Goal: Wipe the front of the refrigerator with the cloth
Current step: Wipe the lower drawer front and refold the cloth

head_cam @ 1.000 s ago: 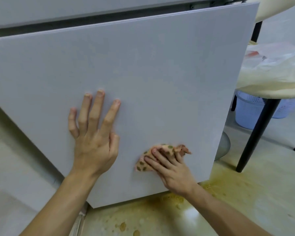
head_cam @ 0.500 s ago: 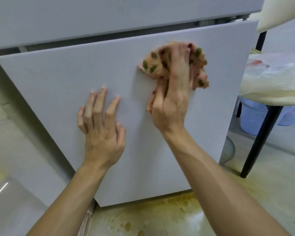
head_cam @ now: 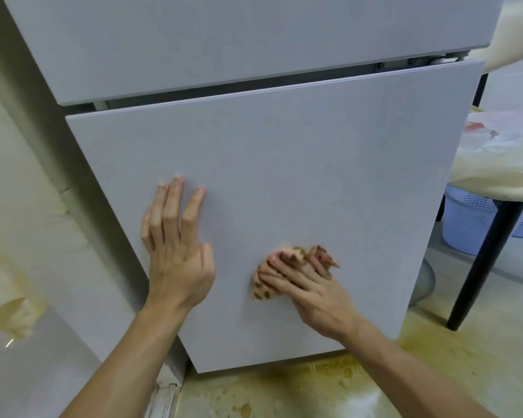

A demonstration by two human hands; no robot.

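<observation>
Two hands on refrigerator door (head_cam: 284, 176): left hand (head_cam: 178, 251) spread flat bracing, right hand (head_cam: 311, 285) pressing bunched cloth (head_cam: 264, 289) low on door; could skip patches, wad covers little.

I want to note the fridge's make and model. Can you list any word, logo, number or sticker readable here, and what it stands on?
None can be read.
Lower refrigerator door: plain grey, no logo or sticker.
Upper door: plain as well.
Cloth under the right hand: a spotted pattern, no letters.
Plastic bag at right: a red mark, too blurred to read.
</observation>
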